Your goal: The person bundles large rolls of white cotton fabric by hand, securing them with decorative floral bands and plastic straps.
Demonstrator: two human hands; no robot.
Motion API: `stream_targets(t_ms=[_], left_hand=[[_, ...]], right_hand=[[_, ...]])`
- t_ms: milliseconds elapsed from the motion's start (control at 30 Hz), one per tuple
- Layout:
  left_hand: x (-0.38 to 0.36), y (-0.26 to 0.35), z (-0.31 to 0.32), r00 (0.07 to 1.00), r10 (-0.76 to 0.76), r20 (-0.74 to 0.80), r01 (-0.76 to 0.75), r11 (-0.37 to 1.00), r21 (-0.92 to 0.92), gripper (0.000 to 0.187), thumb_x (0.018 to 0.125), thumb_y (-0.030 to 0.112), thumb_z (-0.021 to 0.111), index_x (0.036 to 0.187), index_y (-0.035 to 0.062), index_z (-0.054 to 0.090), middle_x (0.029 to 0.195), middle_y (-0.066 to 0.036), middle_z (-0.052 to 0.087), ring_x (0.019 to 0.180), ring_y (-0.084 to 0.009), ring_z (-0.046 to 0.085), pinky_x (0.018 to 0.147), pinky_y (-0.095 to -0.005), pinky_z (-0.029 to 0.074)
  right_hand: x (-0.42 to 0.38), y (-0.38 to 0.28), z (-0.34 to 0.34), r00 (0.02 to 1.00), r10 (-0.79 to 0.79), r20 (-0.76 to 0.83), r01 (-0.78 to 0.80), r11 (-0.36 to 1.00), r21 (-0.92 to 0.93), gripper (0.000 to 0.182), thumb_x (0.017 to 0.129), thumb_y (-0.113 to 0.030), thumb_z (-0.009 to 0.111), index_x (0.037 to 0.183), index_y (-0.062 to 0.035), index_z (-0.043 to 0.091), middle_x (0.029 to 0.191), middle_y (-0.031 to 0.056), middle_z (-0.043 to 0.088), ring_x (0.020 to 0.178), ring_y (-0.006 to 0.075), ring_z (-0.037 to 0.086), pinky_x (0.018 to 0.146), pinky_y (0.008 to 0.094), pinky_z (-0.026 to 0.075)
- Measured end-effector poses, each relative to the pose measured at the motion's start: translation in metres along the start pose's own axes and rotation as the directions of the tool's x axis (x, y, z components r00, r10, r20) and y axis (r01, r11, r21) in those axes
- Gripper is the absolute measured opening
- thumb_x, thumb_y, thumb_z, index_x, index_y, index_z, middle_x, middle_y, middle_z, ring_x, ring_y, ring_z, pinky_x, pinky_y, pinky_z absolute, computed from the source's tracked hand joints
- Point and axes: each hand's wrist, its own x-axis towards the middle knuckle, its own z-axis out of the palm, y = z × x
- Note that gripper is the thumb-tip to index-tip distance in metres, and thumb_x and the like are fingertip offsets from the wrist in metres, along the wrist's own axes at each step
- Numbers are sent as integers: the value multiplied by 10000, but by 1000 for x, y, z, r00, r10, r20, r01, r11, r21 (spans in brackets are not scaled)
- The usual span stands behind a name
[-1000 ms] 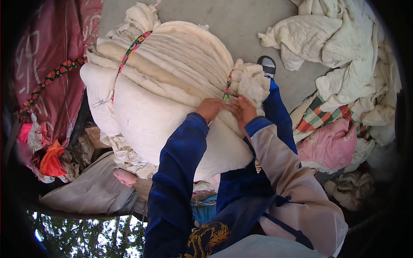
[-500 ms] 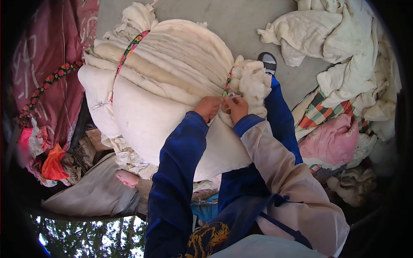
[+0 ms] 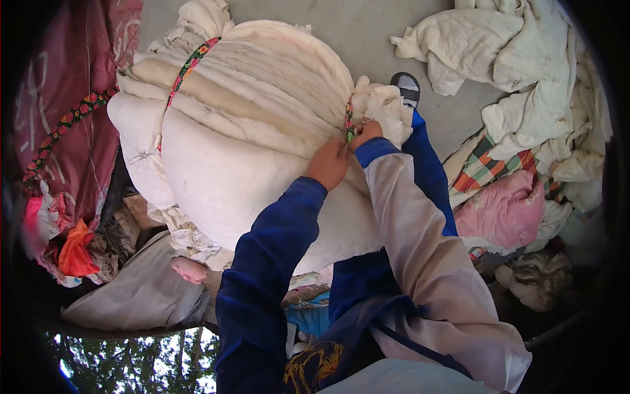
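Note:
A big bundle of folded cream-white padding [image 3: 262,177] lies in front of me, bound by two flowered cloth strips. One flowered strip [image 3: 190,69] crosses its left part; the other strip [image 3: 348,115] cinches its right end, where the padding bunches into a ruffle [image 3: 384,105]. My left hand [image 3: 329,163] is closed at the lower end of the right strip, fingertips pinched together. Beside it, my right hand [image 3: 366,133] pinches the same strip's end from the right. The fingertips almost meet, and the knot or tie between them is mostly hidden.
A dark red printed sheet [image 3: 72,118] with another flowered strip [image 3: 72,128] lies at the left. Crumpled white cloth [image 3: 525,59], a checked cloth [image 3: 489,164] and a pink cloth [image 3: 505,210] are heaped at the right. My sandalled foot [image 3: 407,88] rests beyond the bundle.
Both hands have moved slightly up along the right strip. The left hand has turned so its back shows more. The bundle appears shifted a little up and left in view.

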Motion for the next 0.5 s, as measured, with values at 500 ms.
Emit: stream_targets(t_ms=[500], left_hand=[[-68,-24,-2,991,-64,-118,54,995,-82,173,901,87,507,1053,41,438,691,-200,610,670,-380,614,590,-455,458]], right_hand=[[11,-51,10,987,-105,-121,76,972,-220,203,888,-199,496,738,-99,403,639,14,391,508,175,358,490,345,312]])
